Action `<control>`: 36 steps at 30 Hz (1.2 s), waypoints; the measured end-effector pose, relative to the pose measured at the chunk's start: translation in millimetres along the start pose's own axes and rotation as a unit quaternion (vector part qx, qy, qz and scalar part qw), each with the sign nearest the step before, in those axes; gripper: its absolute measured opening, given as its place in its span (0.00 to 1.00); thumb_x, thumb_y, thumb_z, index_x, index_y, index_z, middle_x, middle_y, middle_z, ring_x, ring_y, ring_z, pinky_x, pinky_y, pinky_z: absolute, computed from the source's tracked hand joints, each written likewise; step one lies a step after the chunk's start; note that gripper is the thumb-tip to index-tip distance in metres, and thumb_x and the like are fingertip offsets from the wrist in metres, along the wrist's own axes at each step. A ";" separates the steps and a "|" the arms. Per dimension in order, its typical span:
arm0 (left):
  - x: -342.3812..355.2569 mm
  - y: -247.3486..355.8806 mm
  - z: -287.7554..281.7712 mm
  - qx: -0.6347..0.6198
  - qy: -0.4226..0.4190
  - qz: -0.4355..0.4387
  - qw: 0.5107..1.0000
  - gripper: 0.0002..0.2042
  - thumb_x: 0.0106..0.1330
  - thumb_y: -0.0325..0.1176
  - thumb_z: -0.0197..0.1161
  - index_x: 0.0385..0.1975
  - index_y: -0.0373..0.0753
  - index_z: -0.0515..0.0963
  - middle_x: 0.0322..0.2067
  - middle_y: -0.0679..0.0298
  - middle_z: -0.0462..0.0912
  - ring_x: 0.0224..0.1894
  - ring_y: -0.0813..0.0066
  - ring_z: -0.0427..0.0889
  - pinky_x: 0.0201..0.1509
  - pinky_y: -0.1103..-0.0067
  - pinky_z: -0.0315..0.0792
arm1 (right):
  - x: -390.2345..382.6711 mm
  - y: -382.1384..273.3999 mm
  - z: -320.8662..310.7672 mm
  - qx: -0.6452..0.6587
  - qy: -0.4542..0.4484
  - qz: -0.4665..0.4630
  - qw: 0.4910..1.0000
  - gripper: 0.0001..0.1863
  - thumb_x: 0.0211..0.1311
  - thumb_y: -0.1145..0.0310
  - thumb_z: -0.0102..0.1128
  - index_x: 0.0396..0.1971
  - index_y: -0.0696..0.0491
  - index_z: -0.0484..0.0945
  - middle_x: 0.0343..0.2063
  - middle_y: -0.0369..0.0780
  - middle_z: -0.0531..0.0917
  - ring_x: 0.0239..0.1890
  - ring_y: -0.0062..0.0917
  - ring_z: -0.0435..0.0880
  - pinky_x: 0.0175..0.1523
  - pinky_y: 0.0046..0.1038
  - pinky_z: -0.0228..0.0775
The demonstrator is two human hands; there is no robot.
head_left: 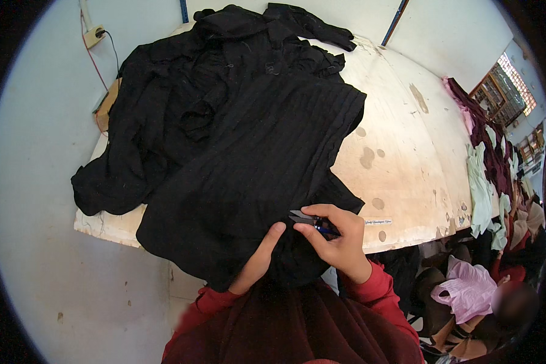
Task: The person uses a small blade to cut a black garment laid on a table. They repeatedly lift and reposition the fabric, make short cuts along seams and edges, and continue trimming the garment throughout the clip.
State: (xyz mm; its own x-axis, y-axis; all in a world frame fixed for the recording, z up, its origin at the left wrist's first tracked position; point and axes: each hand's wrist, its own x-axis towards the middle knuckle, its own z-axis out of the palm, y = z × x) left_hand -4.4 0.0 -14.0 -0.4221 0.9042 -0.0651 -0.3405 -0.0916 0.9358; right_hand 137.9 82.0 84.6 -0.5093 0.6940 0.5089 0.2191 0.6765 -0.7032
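Right fingers [323, 210] grasp snips [302, 219] above black cloth [249, 164] lying beneath left thumb [276, 230]; left grip unclear.

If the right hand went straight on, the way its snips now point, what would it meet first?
Probably the black cloth; the left thumb looks just off that line. How far the snips are above the cloth is unclear.
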 end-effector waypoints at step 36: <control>-11.7 24.0 17.4 -0.191 -0.051 -0.113 0.974 0.18 0.73 0.37 0.53 0.56 0.30 0.72 0.54 0.59 0.76 0.57 0.71 0.74 0.64 0.73 0.64 | -9.6 30.4 35.5 0.654 -0.047 0.369 0.659 0.05 0.62 0.71 0.63 0.29 0.54 0.77 0.16 0.29 0.71 0.13 0.09 0.59 0.19 0.16 0.49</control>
State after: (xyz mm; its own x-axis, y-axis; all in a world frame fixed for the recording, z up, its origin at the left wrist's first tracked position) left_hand 7.0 -5.6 15.2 -0.2212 0.9543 -0.2009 -0.7107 -0.0167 0.7033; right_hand 119.9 87.2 40.8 -0.7287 0.6547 -0.2007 -0.4374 -0.6705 -0.5993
